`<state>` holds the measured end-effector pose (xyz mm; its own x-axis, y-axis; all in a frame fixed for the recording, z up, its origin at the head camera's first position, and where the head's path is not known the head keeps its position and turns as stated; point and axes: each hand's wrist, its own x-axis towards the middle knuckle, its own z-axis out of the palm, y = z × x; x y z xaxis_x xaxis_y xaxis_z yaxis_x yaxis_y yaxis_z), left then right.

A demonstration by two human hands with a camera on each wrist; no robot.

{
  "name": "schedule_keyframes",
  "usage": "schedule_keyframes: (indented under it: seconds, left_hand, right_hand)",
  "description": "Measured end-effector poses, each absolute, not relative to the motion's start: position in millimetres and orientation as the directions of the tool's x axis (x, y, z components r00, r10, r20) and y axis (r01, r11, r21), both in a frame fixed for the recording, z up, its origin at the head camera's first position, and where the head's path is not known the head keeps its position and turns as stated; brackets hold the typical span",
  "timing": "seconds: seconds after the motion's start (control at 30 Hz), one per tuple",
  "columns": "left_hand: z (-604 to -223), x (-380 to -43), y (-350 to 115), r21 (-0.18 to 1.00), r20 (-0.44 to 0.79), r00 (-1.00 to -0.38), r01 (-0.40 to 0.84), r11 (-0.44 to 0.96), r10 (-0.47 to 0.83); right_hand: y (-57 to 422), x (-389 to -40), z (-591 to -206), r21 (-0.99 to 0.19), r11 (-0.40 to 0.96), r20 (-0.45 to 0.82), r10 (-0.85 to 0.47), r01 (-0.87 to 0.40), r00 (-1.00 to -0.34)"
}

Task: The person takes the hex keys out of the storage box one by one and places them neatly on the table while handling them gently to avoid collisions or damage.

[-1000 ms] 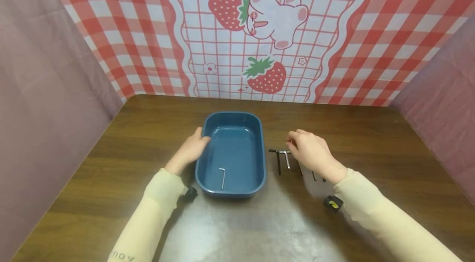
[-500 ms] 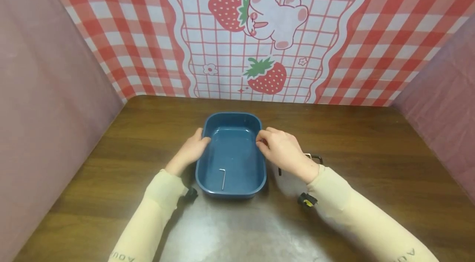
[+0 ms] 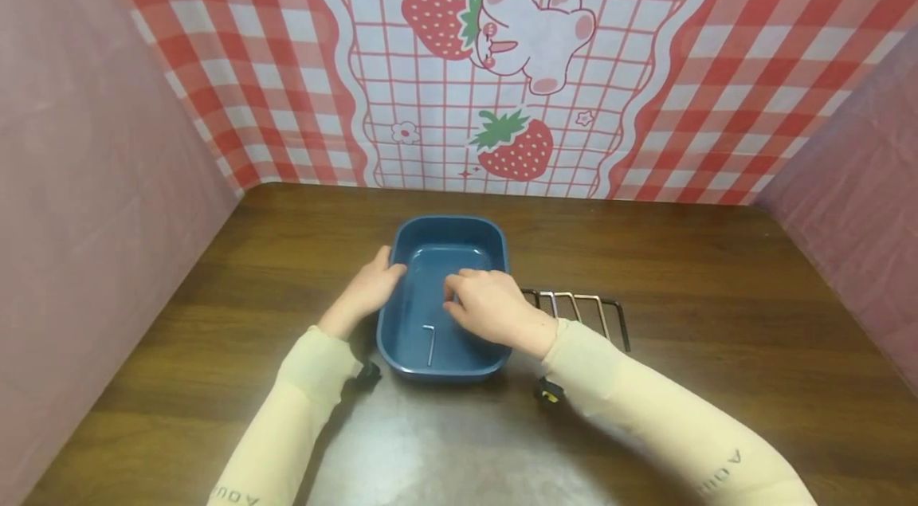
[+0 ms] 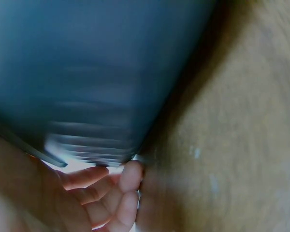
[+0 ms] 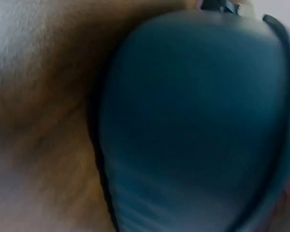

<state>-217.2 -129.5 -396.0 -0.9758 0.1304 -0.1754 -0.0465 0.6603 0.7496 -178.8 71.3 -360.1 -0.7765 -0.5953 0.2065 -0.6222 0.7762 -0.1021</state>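
My left hand grips the left wall of the deep blue tray, thumb at the rim. In the left wrist view, its curled fingers lie low along the tray's outer wall. A silver hex key lies inside near the front left. My right hand is over the tray's right half, fingertips drawn together. Whatever may be between those fingertips is hidden. The right wrist view shows mostly the tray's outer wall.
Several hex keys, including a black one and a gold-toned one, lie in a row right of the tray, partly behind my right forearm. The wooden table meets a red-and-white checked cloth at the back.
My right hand has moved left, from above the row of hex keys, across the tray's right rim to over its inside. My left hand and the tray have stayed put.
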Motion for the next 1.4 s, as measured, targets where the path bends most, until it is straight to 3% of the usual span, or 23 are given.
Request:
schedule_keyframes:
  seconds: [0.5, 0.77, 1.4]
  left_hand:
    - [-398, -219, -130, 0.747, -0.172, -0.976, -0.043, 0.663, 0.13]
    - [-399, -220, -129, 0.752, -0.17, -0.976, -0.042, 0.658, 0.133]
    - [-400, -221, -130, 0.745, -0.181, -0.975, -0.05, 0.666, 0.13]
  right_hand:
    - [47, -177, -379, -0.065, 0.761, 0.021, -0.646, -0.646, -0.763]
    - [44, -179, -388, -0.046, 0.784, -0.003, -0.62, -0.619, -0.785]
    - [44, -180, -390, -0.242, 0.784, -0.108, -0.608, -0.572, -0.787]
